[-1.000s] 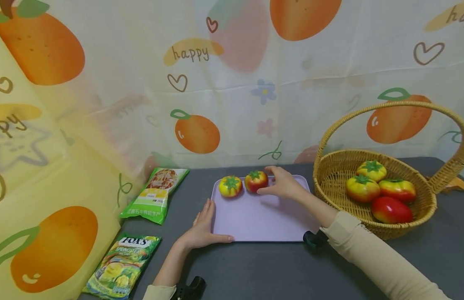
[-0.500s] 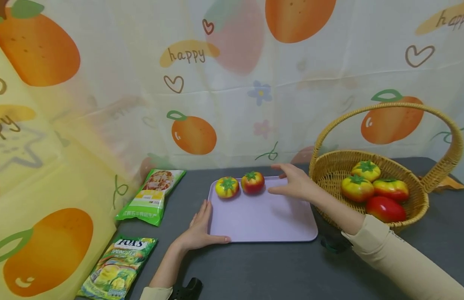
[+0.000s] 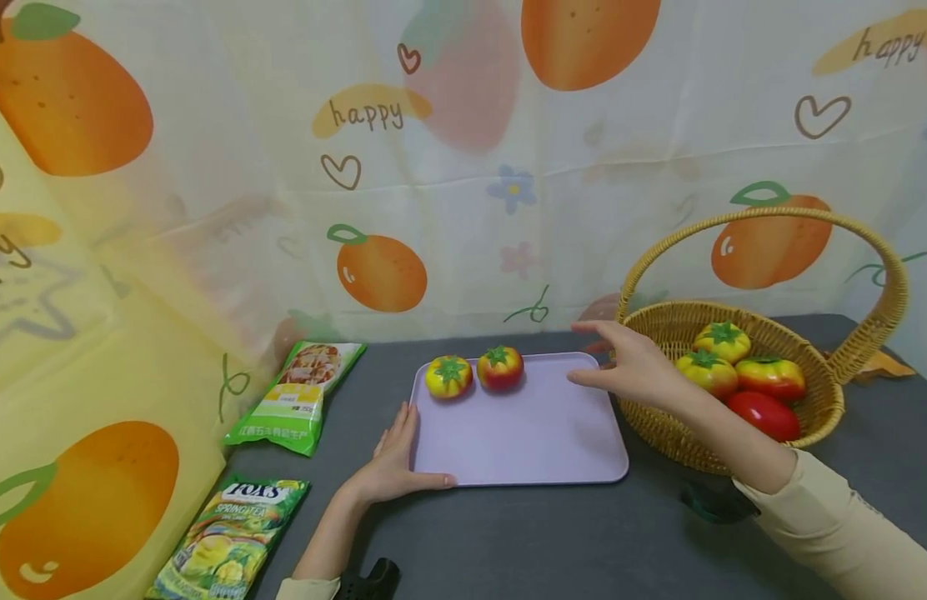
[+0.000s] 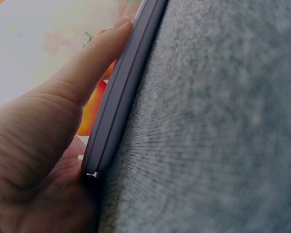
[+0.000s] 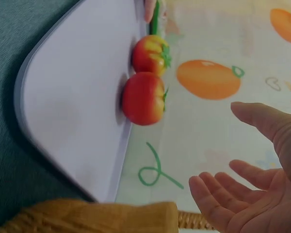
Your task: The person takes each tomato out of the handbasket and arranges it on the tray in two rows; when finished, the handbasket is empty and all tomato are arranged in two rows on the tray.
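My left hand rests at the near left corner of a lilac tray. Its straight fingers lie along the left side, and the thumb touches the front edge in the left wrist view. On the tray's back left stand two tomatoes side by side: a yellow one and a redder one, both with green leafy tops. My right hand hovers over the tray's back right corner, beside the basket, thumb and fingers spread apart. Nothing lies between them, as the right wrist view shows.
Right of the tray stands a wicker basket with a tall handle, holding several tomato-like fruits and a red oval fruit. Two snack bags, a green-white one and a FOX'S one, lie at left. A printed cloth hangs behind.
My right hand has moved away from the redder tomato, to the right toward the basket. The left hand stays at the tray corner. The whole head view has shifted slightly.
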A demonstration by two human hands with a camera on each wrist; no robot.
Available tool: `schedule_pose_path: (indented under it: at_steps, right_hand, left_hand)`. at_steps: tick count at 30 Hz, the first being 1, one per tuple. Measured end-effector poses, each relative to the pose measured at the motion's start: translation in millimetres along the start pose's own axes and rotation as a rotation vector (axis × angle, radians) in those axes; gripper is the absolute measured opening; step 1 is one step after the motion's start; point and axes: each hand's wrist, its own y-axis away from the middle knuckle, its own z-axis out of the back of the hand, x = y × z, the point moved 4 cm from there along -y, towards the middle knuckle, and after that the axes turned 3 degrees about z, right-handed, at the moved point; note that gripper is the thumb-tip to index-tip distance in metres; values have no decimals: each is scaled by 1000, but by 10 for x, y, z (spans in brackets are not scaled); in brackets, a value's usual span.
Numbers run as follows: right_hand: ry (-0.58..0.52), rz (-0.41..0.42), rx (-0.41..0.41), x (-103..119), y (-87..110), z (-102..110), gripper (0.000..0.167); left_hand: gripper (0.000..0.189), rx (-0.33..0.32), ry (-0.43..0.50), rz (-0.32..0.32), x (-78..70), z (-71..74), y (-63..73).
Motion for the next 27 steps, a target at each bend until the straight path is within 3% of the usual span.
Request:
schedule_pose_path:
  at_steps: [18,27]
  right_hand:
    - [7,-60,-24,-350,357,402,57]
    - [72,-89,-56,-576,452,527,57]
  left_hand:
    - [128,11,6,6,-20,-1,0]
    - [128,15,7,-10,-12,-1,-4]
